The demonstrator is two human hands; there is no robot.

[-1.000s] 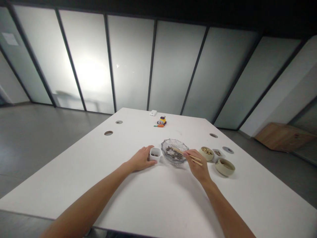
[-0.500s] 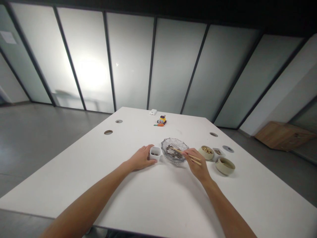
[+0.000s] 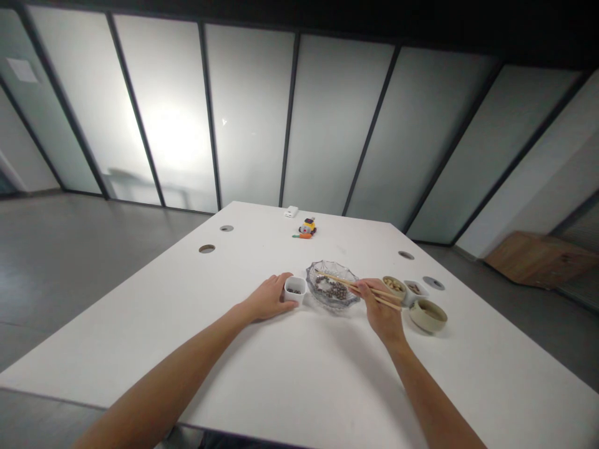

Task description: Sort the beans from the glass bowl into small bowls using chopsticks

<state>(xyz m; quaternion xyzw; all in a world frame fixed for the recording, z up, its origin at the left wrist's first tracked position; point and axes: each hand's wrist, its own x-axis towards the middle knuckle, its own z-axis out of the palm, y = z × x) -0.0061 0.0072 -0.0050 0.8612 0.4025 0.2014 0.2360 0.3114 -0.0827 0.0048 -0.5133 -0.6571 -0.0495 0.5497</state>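
Note:
My left hand [image 3: 270,299] is wrapped around the side of a small white square cup [image 3: 295,300], which stands on the table with a few dark bits at its bottom. Between the fingers of my right hand [image 3: 384,318] is a pair of wooden chopsticks [image 3: 337,279], reaching across a clear glass bowl [image 3: 334,305] with a scalloped rim. Their tips are over the bowl's far left part; I cannot make out anything between them. Small dark bead-like pieces [image 3: 336,289] lie in the bowl, around a paler patch.
Right of my right hand stand a beige bowl of light-brown pieces [image 3: 394,284], a white square dish [image 3: 415,289] and another beige bowl [image 3: 427,319]. Farther back on the white table [image 3: 163,337] are a toy car [image 3: 307,226], a toy carrot [image 3: 304,236] and a white object [image 3: 291,212].
My right hand has moved slightly to the right. The chopstick tips have risen from the pieces in the bowl toward its far left rim. My left hand stays on the cup.

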